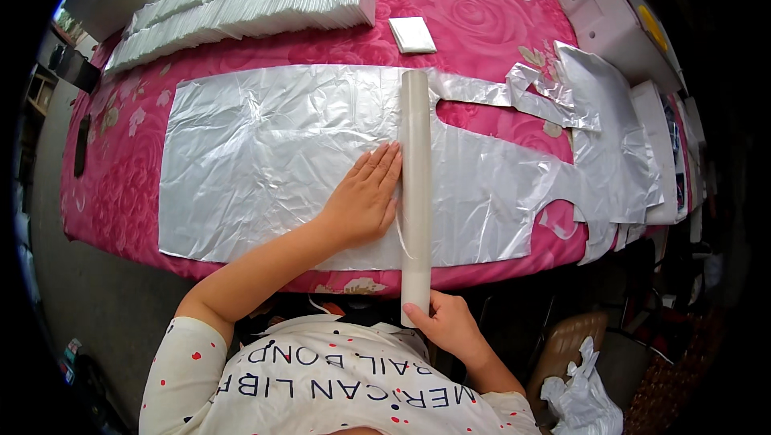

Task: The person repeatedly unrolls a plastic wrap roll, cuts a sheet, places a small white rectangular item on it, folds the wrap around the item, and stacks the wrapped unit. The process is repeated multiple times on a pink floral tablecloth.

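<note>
With the middle of the tube (416, 170) taken as the centre of the clock, the silvery sheet (233, 170) lay flat on the pink flowered counter (482, 17), its wide part toward nine o'clock and its strap-like ends between two and three. The tube lay straight across this sheet from twelve to six, and its near end came out past the counter's edge. The right hand (447, 324), at six o'clock, had its grip closed around that end, with the thumb on top. The left hand (367, 202), at nine o'clock, held nothing; its palm was spread on the sheet, the fingertips just beside the tube, and I could not tell if they touched it. A small packet (412, 35) was at twelve, the long rows of packets (265, 1) at eleven, and the loose pile (618, 162) of similar film at three. In my judgement, the step in hand was flattening the sheet and setting the tube over it. The next move seemed to call for even pressure from the left palm and careful, straight guiding of the tube, because such thin film could wrinkle easily.
</note>
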Available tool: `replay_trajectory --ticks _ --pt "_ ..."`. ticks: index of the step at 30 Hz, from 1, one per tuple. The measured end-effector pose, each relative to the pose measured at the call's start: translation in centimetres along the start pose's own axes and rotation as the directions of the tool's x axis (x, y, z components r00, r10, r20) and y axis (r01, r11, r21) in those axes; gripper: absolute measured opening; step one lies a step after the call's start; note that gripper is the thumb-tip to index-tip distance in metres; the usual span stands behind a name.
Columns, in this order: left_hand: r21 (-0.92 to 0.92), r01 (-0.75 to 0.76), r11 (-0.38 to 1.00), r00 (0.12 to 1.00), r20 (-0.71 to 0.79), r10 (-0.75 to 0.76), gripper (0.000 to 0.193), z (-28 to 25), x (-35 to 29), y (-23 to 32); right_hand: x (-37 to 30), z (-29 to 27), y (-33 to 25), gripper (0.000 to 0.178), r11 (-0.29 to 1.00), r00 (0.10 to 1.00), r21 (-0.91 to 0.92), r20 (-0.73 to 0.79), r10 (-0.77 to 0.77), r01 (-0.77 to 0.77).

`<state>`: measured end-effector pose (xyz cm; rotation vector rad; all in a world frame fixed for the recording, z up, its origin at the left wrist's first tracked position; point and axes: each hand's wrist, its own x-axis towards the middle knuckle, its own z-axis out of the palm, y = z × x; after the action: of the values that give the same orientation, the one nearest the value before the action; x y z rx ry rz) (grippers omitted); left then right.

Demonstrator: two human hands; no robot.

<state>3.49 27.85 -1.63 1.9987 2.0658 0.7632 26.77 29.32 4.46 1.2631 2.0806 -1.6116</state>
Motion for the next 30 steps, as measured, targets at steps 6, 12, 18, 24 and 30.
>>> replay_trajectory --ticks 6,12,18,24,30 --pt "0.13 -0.001 0.992 0.999 0.044 -0.005 0.07 0.3 -0.2 0.1 5.4 -5.1 -2.4 0.045 0.993 0.99 0.005 0.066 -0.121 0.121" --pt "0.141 -0.008 0.99 0.999 0.049 0.001 0.068 0.3 0.4 0.5 17.4 -10.2 -7.5 0.033 0.889 0.97 0.409 0.03 -0.241 0.209" --pt "0.125 0.009 0.992 0.998 0.054 -0.016 0.067 0.1 0.3 0.6 23.5 -8.9 -8.9 0.021 0.298 0.951 0.914 -0.213 -0.225 0.275" --pt "0.151 0.007 0.988 0.995 0.093 -0.022 0.069 0.1 0.0 0.3 25.4 -16.6 -5.7 0.022 -0.181 0.856 0.894 -0.445 -0.263 0.409" --pt "0.159 -0.012 0.987 0.996 0.087 -0.001 0.069 0.2 0.2 0.5 21.9 -30.5 0.1 0.035 -0.361 0.6 0.86 -0.511 -0.615 0.361"
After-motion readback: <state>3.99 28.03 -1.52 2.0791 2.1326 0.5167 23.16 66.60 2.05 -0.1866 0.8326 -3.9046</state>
